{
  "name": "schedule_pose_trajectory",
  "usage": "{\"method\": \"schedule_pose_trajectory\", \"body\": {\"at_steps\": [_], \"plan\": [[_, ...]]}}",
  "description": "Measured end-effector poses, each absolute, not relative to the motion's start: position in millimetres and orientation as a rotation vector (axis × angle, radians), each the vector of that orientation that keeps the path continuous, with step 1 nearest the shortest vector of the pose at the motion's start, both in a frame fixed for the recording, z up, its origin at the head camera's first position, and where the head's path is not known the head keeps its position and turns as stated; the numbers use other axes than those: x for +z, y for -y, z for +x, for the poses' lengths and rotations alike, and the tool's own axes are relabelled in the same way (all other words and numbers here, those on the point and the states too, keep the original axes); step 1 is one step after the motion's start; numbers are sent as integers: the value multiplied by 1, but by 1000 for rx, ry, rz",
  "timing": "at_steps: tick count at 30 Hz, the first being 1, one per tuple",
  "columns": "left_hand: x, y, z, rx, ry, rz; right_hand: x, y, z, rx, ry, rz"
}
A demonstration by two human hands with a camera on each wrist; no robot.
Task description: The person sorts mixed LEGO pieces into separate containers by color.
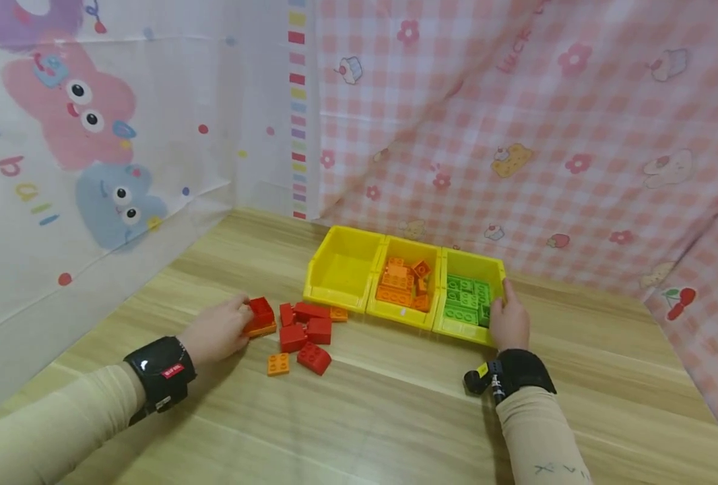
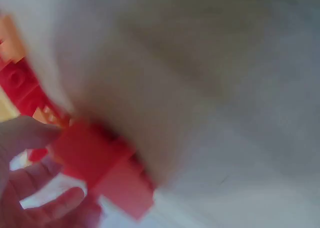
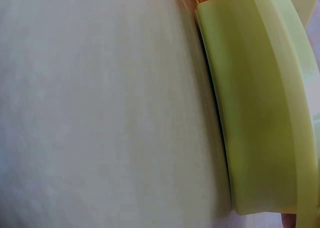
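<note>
In the head view my left hand holds a red brick at the left of the loose pile. An orange brick shows right beneath it. The left wrist view has the red brick close up, with thumb and fingers about its near end. My right hand grips the right end wall of a yellow three-part bin, thumb and fingers on either side of it. Only a fingertip shows low in the right wrist view, beside the bin's wall.
Several red bricks and orange bricks lie between the left hand and the bin. Orange bricks fill the middle compartment, green bricks the right one; the left compartment is bare. Cloth curtains stand behind.
</note>
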State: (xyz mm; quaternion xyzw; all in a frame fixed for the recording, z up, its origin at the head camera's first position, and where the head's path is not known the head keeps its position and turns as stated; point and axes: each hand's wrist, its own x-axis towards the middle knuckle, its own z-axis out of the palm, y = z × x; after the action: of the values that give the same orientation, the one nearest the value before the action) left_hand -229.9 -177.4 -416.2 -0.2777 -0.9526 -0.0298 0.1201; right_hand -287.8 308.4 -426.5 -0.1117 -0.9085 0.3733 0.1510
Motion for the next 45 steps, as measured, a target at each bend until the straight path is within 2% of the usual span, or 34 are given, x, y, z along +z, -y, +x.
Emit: {"method": "schedule_pose_trajectory", "body": {"at_steps": [10,17,22,27,36,45], "plan": [[-364,149,-226,-333,2833,-982,-422,-312,-286,1084,2577,-325],[-328,82,-236,-315,2778,-1108,-427,-317,-286,1070,2570,-320],[-345,25,-265,-340,2629,-1226,-433,-315,-286,1082,2559,-316],[-377,-3,-296,-321,2569,-1258,-437,-307,-288,1086,2564,-304],[-388,-22,-311,-236,2536,-1250,-433,-307,-290,1084,2528,-287],[-384,-7,-308,-181,2564,-1231,-430,-308,-289,1108,2545,-310]]}}
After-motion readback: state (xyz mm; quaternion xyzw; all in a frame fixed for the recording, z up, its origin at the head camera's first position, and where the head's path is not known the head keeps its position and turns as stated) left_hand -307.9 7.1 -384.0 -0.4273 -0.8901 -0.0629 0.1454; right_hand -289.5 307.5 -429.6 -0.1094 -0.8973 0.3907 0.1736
